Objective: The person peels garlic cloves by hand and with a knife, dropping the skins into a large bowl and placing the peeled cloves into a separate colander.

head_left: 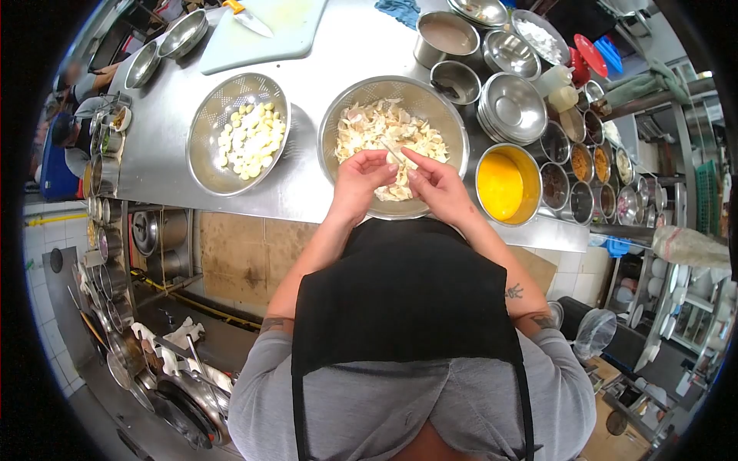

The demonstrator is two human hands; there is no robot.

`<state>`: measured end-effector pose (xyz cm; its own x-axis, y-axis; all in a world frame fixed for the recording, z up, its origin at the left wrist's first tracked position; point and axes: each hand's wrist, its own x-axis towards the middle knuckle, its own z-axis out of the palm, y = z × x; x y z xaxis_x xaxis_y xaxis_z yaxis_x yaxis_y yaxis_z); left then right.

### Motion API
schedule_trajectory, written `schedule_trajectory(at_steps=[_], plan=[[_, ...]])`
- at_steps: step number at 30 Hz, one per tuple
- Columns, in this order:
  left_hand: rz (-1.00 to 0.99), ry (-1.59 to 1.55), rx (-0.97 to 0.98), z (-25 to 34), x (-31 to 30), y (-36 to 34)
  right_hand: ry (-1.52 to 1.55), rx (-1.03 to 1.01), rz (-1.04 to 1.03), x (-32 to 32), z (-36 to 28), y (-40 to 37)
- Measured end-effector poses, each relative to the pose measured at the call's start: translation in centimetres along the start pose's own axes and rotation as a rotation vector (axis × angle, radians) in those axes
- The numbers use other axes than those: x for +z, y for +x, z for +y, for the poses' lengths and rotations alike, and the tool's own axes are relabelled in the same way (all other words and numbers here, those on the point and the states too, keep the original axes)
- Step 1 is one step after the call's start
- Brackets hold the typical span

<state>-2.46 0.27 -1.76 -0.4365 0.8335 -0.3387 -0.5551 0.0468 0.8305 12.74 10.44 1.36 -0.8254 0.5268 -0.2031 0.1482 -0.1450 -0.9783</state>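
Left hand point(360, 181) and right hand point(441, 189) pinch a shred point(390, 149) — both closed on it. The colander point(452, 125) sits below.

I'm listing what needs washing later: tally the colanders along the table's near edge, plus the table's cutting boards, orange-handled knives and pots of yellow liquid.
Colanders: 2
Cutting board: 1
Orange-handled knife: 1
Pot of yellow liquid: 1
Total: 5
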Motion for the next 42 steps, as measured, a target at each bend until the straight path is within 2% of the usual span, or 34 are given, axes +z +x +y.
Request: schedule_trajectory(at_steps=[2, 8, 11, 20, 29, 35, 42], plan=[[-0.017, 0.121, 0.02, 0.1, -0.1, -0.1, 0.012, 0.012, -0.028, 0.1, 0.0, 0.1], [-0.112, 0.05, 0.056, 0.6, 0.5, -0.6, -0.021, 0.102, 0.028, -0.1, 0.3, 0.1], [-0.105, 0.05, 0.055, 0.2, 0.4, -0.6, -0.022, 0.063, 0.082, 0.1, 0.6, 0.1], [-0.136, -0.001, 0.039, 0.6, 0.8, -0.8, 0.274, 0.187, 0.136, 0.2, 0.0, -0.1], [-0.095, 0.181, 0.093, -0.2, 1.3, -0.6, 0.282, 0.232, 0.156, 0.0, -0.1, 0.0], [-0.19, -0.067, -0.081, -0.2, -0.3, 0.1, 0.446, 0.31, 0.076, -0.7, -0.1, -0.1], [-0.313, -0.303, -0.145, -0.5, -1.7, 0.3, 0.673, 0.379, -0.045, -1.1, -0.8, -0.4]])
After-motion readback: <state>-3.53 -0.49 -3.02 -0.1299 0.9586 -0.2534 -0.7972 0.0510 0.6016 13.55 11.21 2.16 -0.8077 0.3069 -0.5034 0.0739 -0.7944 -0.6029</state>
